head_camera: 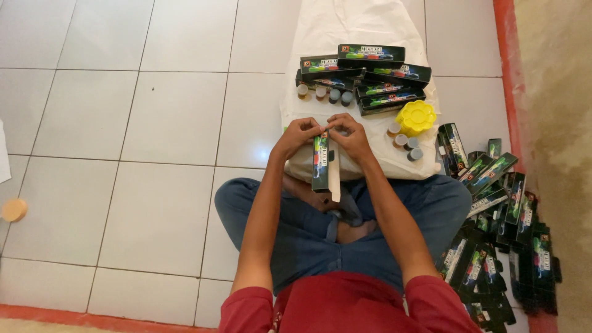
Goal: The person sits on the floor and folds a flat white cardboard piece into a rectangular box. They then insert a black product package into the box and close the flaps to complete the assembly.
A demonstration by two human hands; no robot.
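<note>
Left hand (298, 135) and right hand (353, 137) each have their grip clamped on the top end of a long dark box (320, 163), held over the lap. At 12 o'clock lie stacked boxes (370, 77) on white cloth (345, 28); a yellow palette (415, 117) sits at 2 o'clock
</note>
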